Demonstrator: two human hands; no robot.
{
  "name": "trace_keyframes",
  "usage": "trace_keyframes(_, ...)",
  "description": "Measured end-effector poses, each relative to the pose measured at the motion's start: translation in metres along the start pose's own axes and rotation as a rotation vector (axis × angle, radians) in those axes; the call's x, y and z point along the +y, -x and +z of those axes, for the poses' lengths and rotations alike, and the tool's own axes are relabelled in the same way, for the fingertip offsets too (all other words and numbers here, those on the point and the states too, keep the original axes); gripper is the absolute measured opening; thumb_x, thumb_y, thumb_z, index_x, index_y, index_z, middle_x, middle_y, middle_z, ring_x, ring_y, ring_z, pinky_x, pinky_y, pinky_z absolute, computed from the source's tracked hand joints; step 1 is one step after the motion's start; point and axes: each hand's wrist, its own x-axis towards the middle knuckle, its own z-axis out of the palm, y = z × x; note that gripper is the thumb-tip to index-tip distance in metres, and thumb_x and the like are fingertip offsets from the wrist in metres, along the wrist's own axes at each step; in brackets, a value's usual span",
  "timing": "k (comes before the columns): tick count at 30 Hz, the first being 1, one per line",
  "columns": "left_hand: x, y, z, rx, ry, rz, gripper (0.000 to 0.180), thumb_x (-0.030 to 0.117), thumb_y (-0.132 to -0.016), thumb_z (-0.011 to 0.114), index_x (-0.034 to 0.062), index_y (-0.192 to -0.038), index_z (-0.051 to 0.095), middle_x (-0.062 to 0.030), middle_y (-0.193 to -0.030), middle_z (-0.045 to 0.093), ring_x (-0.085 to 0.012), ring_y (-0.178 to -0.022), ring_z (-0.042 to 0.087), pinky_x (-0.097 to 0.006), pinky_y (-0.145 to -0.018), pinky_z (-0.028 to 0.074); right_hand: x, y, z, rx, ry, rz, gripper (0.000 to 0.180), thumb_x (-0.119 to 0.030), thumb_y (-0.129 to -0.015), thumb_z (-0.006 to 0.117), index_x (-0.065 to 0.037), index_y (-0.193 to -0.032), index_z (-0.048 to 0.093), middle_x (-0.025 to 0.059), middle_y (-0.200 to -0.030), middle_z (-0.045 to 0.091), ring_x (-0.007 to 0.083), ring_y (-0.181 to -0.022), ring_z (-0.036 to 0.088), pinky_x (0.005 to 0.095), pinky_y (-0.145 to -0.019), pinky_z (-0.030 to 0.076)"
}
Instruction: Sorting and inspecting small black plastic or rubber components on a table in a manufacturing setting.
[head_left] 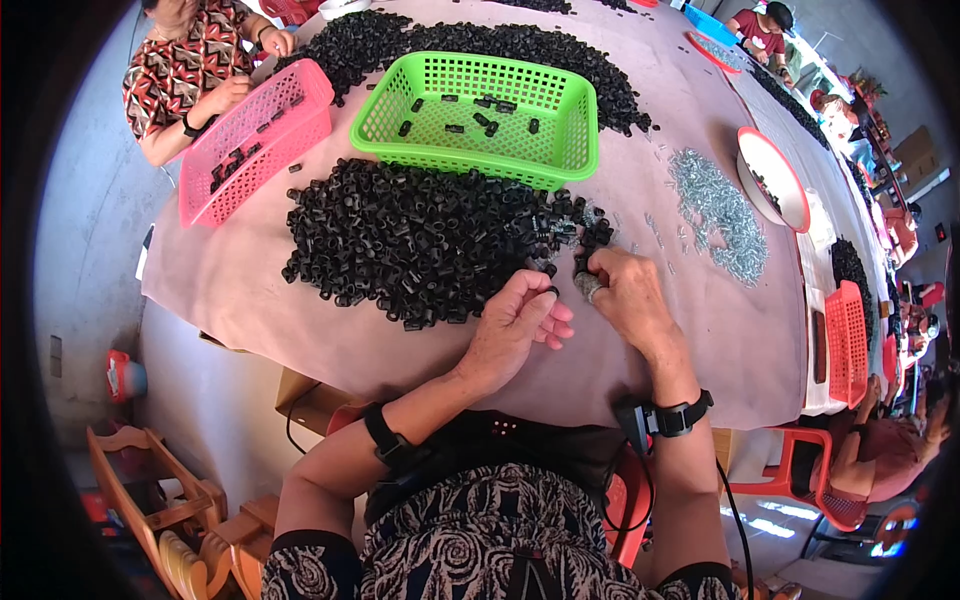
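Observation:
My left hand (517, 325) rests on the pink table cover (700, 350) at the near edge of a big heap of small black plastic parts (420, 240), pinching one black part at its fingertips. My right hand (627, 295) is curled just to its right, holding several small silvery metal pieces in its fingers. The two hands almost touch. Both wrists wear black bands.
A green basket (480, 115) with a few black parts stands behind the heap, a pink basket (255, 135) to its left by another person's hands (230, 90). Silver screws (720, 215) lie right, near a red-rimmed dish (775, 180). More black heaps (480, 45), red baskets and people fill the far side.

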Motion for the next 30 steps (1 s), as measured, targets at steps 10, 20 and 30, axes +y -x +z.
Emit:
trace_keyframes(10, -0.001, 0.001, -0.002, -0.011, -0.010, 0.017, 0.021, 0.015, -0.097, 0.043, 0.0011, -0.113, 0.042, -0.0106, -0.091, 0.059, -0.0168, -0.080, 0.060, -0.031, -0.069, 0.052, -0.010, -0.010, -0.010, -0.184, 0.149, 0.070, 0.013, -0.007, -0.068, 0.064, 0.004, -0.073, 0.061, 0.0249, -0.075, 0.061, 0.0406, -0.076, 0.060, 0.0454, -0.067, 0.047)
trace_keyframes(20, 0.000, 0.002, -0.001, -0.023, -0.003, 0.007, 0.019, 0.014, -0.097, 0.042, 0.0031, -0.113, 0.043, -0.0096, -0.093, 0.059, -0.0160, -0.080, 0.061, -0.029, -0.070, 0.052, -0.003, 0.012, -0.002, -0.026, -0.508, 0.110, 0.011, 0.008, -0.074, 0.053, 0.001, -0.080, 0.058, 0.0069, -0.075, 0.060, 0.0137, -0.067, 0.058, 0.0283, -0.065, 0.047)
trace_keyframes(30, -0.001, 0.002, 0.000, -0.049, -0.057, 0.036, 0.017, 0.011, -0.097, 0.040, 0.0030, -0.111, 0.044, -0.0084, -0.092, 0.059, -0.0153, -0.081, 0.061, -0.028, -0.069, 0.052, -0.027, 0.020, 0.004, 0.030, -0.424, -0.101, 0.023, 0.010, -0.073, 0.053, -0.002, -0.092, 0.054, 0.0091, -0.082, 0.058, 0.0209, -0.073, 0.059, 0.0296, -0.066, 0.047)
